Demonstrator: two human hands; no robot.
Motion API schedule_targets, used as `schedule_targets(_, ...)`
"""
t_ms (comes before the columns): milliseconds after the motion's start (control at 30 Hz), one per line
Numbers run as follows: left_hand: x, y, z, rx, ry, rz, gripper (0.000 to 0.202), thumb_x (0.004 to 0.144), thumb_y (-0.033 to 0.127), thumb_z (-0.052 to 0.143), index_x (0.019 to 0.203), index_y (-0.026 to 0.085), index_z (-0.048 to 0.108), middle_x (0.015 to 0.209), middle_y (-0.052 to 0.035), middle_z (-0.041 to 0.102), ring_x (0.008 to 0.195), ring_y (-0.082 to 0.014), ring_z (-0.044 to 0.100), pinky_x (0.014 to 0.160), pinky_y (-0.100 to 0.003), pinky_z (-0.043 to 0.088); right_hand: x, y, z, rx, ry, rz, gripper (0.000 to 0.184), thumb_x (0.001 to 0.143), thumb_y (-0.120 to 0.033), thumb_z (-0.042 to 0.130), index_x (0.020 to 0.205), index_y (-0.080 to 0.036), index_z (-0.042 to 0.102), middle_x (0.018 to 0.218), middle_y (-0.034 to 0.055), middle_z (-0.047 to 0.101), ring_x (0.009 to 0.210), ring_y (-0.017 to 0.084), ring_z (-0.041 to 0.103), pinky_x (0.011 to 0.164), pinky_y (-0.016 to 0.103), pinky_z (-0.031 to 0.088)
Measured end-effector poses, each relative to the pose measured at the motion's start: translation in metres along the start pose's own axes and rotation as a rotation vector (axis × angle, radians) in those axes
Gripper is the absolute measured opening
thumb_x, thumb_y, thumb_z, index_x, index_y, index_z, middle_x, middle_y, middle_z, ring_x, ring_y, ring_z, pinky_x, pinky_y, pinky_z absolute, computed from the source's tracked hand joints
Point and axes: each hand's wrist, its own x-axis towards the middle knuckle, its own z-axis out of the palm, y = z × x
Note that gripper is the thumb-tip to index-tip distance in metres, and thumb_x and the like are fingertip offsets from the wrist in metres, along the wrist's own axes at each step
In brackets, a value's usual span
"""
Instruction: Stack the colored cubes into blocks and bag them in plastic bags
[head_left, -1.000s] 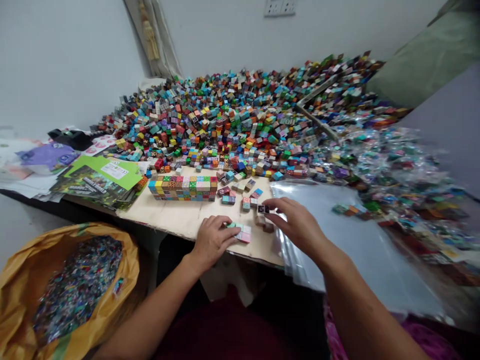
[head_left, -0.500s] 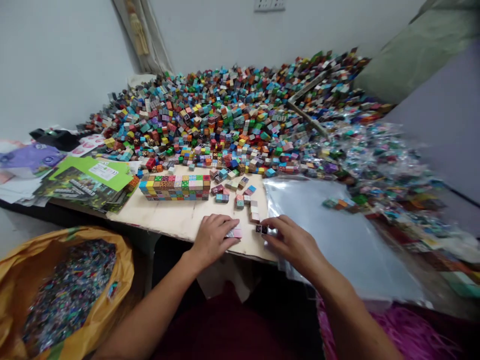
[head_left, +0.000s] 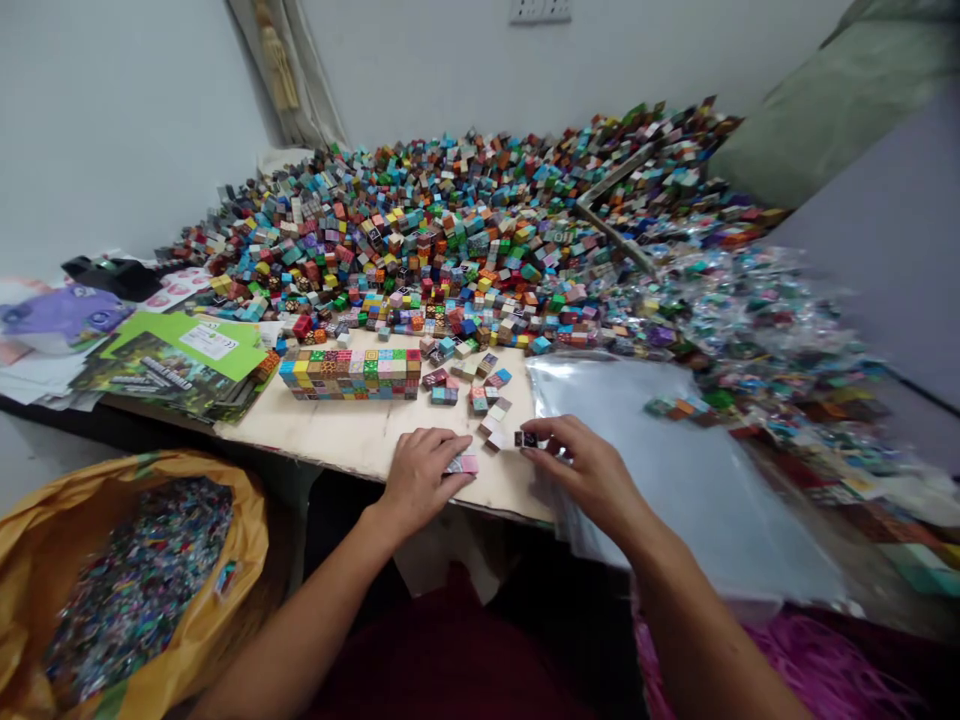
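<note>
My left hand (head_left: 426,468) rests on the board's front part, its fingers closed on pink and grey cubes (head_left: 463,464). My right hand (head_left: 581,465) pinches a pair of black cubes (head_left: 525,440) between thumb and fingers, close to the board's right side. Between the hands lie a few pale cubes (head_left: 493,428) in a slanting line. Behind them are several loose coloured cubes (head_left: 480,400). To the left stands a neat block of patterned cubes (head_left: 350,375) on the bare wooden board (head_left: 322,432).
A large heap of cubes (head_left: 420,220) fills the back, with a metal frame (head_left: 615,235) on it. Clear plastic sheets (head_left: 652,470) lie right. Printed cards (head_left: 172,365) and a black tape dispenser (head_left: 109,277) are left. A yellow sack (head_left: 251,530) stands front left.
My right hand has moved slightly up and away with the black cubes. The pale cubes have shifted left and now slant. My left hand has slid slightly left with the pink and grey cubes.
</note>
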Motion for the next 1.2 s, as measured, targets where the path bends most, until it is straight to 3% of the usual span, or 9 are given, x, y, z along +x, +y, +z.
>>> schedule_targets(300, 0.009, 0.000, 0.002, 0.021, -0.029, -0.028, 0.043, 0.082, 0.034, 0.065, 0.123, 0.024, 0.056, 0.113, -0.0058, 0.061, 0.103, -0.0242, 0.053, 0.084, -0.038, 0.039, 0.012, -0.001, 0.031, -0.157, -0.116, -0.072, 0.025, 0.083, -0.013, 0.054, 0.105, -0.022, 0.062, 0.100, 0.0058, 0.062, 0.094, 0.022, 0.060, 0.080, 0.032, 0.048)
schedule_targets(500, 0.008, -0.003, -0.001, 0.043, -0.048, -0.044, 0.045, 0.083, 0.036, 0.064, 0.126, 0.027, 0.053, 0.116, -0.0044, 0.060, 0.105, -0.0229, 0.052, 0.085, -0.038, 0.038, 0.007, -0.012, 0.032, -0.105, -0.176, -0.065, 0.022, 0.084, -0.016, 0.054, 0.104, -0.021, 0.062, 0.099, 0.0059, 0.062, 0.094, 0.022, 0.059, 0.079, 0.031, 0.046)
schedule_targets(700, 0.009, 0.000, -0.003, 0.076, -0.077, -0.068, 0.047, 0.082, 0.040, 0.065, 0.125, 0.027, 0.053, 0.115, -0.0045, 0.060, 0.106, -0.0233, 0.051, 0.086, -0.038, 0.037, -0.001, -0.018, 0.035, 0.019, -0.198, 0.037, 0.016, 0.078, -0.017, 0.056, 0.093, -0.020, 0.055, 0.086, 0.0032, 0.062, 0.082, 0.020, 0.059, 0.069, 0.028, 0.044)
schedule_targets(1000, 0.010, 0.002, -0.006, 0.077, -0.096, -0.074, 0.042, 0.080, 0.040, 0.066, 0.119, 0.029, 0.056, 0.112, -0.0025, 0.060, 0.104, -0.0230, 0.051, 0.084, -0.038, 0.037, -0.008, -0.015, 0.041, 0.071, -0.094, -0.022, 0.010, 0.082, -0.022, 0.050, 0.091, -0.021, 0.054, 0.085, 0.0047, 0.061, 0.079, 0.020, 0.057, 0.069, 0.030, 0.044)
schedule_targets(1200, 0.008, 0.001, -0.003, 0.090, -0.081, -0.076, 0.046, 0.079, 0.041, 0.067, 0.122, 0.028, 0.054, 0.112, -0.0028, 0.060, 0.104, -0.0233, 0.050, 0.085, -0.038, 0.037, -0.007, -0.013, 0.044, 0.067, -0.012, 0.012, 0.011, 0.082, -0.026, 0.050, 0.090, -0.020, 0.055, 0.083, 0.0049, 0.060, 0.073, 0.019, 0.058, 0.065, 0.029, 0.045)
